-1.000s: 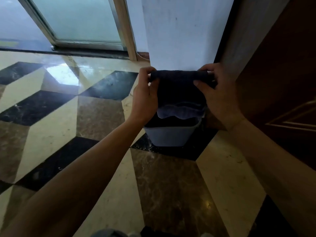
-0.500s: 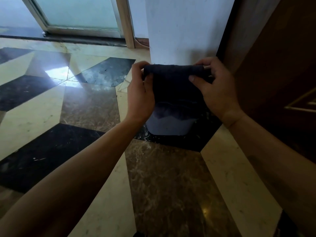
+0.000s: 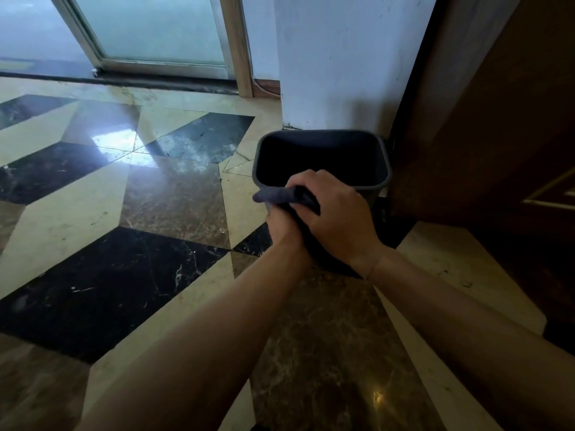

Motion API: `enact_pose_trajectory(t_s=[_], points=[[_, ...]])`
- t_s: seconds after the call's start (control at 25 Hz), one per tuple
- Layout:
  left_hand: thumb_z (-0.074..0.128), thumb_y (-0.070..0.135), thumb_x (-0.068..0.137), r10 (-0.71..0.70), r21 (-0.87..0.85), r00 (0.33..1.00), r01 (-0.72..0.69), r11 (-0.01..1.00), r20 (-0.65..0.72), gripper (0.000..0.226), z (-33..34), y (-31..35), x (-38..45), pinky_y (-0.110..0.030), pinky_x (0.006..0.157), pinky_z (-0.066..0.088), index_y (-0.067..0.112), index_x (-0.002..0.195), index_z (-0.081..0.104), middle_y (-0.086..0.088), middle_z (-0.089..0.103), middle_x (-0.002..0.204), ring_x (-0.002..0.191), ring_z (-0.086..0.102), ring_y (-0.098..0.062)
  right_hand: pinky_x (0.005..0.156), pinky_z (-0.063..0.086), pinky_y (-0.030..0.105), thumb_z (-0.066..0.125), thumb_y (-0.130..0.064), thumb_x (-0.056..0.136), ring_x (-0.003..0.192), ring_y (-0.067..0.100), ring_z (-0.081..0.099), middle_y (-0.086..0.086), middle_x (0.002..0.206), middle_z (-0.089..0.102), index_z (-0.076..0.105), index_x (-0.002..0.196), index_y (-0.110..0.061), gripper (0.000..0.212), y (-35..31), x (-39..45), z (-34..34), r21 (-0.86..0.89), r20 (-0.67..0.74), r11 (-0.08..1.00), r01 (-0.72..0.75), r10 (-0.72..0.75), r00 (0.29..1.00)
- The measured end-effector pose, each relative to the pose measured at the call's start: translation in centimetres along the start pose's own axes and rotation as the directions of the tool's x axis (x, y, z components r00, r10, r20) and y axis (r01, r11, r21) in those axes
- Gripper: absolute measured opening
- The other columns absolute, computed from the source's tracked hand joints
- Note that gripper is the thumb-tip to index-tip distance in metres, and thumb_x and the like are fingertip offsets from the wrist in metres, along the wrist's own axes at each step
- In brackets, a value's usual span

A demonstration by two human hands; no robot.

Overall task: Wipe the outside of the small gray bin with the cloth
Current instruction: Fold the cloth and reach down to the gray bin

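The small gray bin [image 3: 323, 136] stands upright on the marble floor against a white pillar, its dark inside showing. A dark folded cloth [image 3: 277, 194] lies against the bin's near outer wall, just under the rim. My right hand [image 3: 336, 216] is on top, closed around the cloth. My left hand [image 3: 281, 225] sits below and partly under the right one, also gripping the cloth. The bin's near wall is mostly hidden by both hands.
The white pillar [image 3: 348, 57] rises right behind the bin. A dark wooden door [image 3: 497, 135] stands close on the right. A frosted glass door [image 3: 149, 29] with a metal frame is at the back left. The patterned marble floor [image 3: 155, 213] spreads to the left.
The cloth was held up and stretched between both hands in front of the bin. Both hands have come down and together, bunching the cloth against the bin's near wall.
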State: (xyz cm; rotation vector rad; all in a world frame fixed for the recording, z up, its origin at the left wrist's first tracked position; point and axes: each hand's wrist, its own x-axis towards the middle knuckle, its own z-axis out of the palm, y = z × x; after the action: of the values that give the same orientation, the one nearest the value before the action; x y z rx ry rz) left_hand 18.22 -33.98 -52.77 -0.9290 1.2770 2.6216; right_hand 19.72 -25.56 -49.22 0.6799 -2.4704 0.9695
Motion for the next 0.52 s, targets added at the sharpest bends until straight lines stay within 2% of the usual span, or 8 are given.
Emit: enact_pose_trajectory(t_s=[0.04,0.12,0.2,0.28,0.36,0.44,0.52], points=[[0.035,0.052,0.096,-0.035,-0.101,0.998,0.039,0.994,0.045,0.06,-0.4,0.4,-0.1,-0.05,0.102,0.042,0.008,0.134,0.051,-0.023,0.062,0.122,0.115,0.056,-0.039,0.07,0.053,0.04,0.059,-0.023,0.088,0.085,0.021,0.062,0.0,0.098,0.062,0.061,0.109,-0.021,0.021,-0.1,-0.4,0.2,-0.026,0.018,1.0,0.017,-0.016,1.0],[0.037,0.054,0.094,-0.034,-0.104,0.998,0.04,0.994,0.056,0.058,-1.4,1.1,0.3,-0.047,0.093,0.049,0.01,0.124,0.06,-0.017,0.068,0.099,0.101,0.062,-0.033,0.068,0.053,0.044,0.06,-0.02,0.087,0.084,0.024,0.063,0.002,0.098,0.062,0.061,0.108,-0.019,0.021,0.0,-0.9,0.4,-0.048,0.054,0.998,0.029,-0.026,0.998],[0.036,0.044,0.098,0.081,0.095,0.996,-0.084,0.992,0.038,0.047,-2.3,1.5,0.7,-0.049,0.091,0.051,0.008,0.117,0.058,-0.019,0.066,0.105,0.101,0.063,-0.032,0.07,0.052,0.045,0.059,-0.016,0.087,0.084,0.024,0.062,0.003,0.097,0.062,0.062,0.107,-0.017,0.019,0.2,-0.9,0.4,0.0,0.078,1.0,0.005,-0.005,0.997],[0.035,0.03,0.098,0.198,0.227,0.978,-0.208,0.951,0.068,0.039,-3.3,1.8,1.2,-0.047,0.09,0.052,0.01,0.13,0.049,-0.014,0.062,0.119,0.108,0.06,-0.027,0.077,0.051,0.041,0.059,-0.011,0.088,0.088,0.02,0.061,0.002,0.098,0.062,0.062,0.104,-0.017,0.017,0.9,-0.5,0.2,0.093,0.089,0.994,-0.061,0.053,0.995],[0.04,0.016,0.092,0.216,0.319,0.965,-0.252,0.914,0.146,0.037,-4.0,2.0,1.5,-0.036,0.081,0.05,0.017,0.127,0.051,-0.005,0.063,0.112,0.102,0.058,-0.018,0.083,0.05,0.035,0.058,-0.005,0.088,0.092,0.016,0.06,0.002,0.099,0.062,0.063,0.101,-0.016,0.018,1.9,0.1,-0.1,0.223,0.06,0.961,-0.161,0.152,0.987],[0.046,0.008,0.083,0.199,0.412,0.953,-0.279,0.868,0.226,0.034,-3.9,2.2,1.7,-0.029,0.076,0.049,0.017,0.115,0.057,-0.004,0.063,0.104,0.097,0.057,-0.016,0.084,0.049,0.026,0.055,-0.003,0.089,0.096,0.014,0.059,0.003,0.101,0.063,0.062,0.1,-0.018,0.02,3.2,0.5,-0.5,0.309,0.009,0.918,-0.25,0.26,0.966],[0.054,0.007,0.084,0.258,0.474,0.917,-0.381,0.794,0.305,0.025,-3.1,2.0,1.7,-0.015,0.064,0.051,0.018,0.106,0.058,0.0,0.065,0.1,0.092,0.06,-0.01,0.086,0.048,0.026,0.057,-0.006,0.089,0.101,0.019,0.058,0.005,0.106,0.062,0.063,0.101,-0.021,0.021,5.0,0.3,-0.5,0.248,-0.134,0.902,-0.352,0.392,0.91]])
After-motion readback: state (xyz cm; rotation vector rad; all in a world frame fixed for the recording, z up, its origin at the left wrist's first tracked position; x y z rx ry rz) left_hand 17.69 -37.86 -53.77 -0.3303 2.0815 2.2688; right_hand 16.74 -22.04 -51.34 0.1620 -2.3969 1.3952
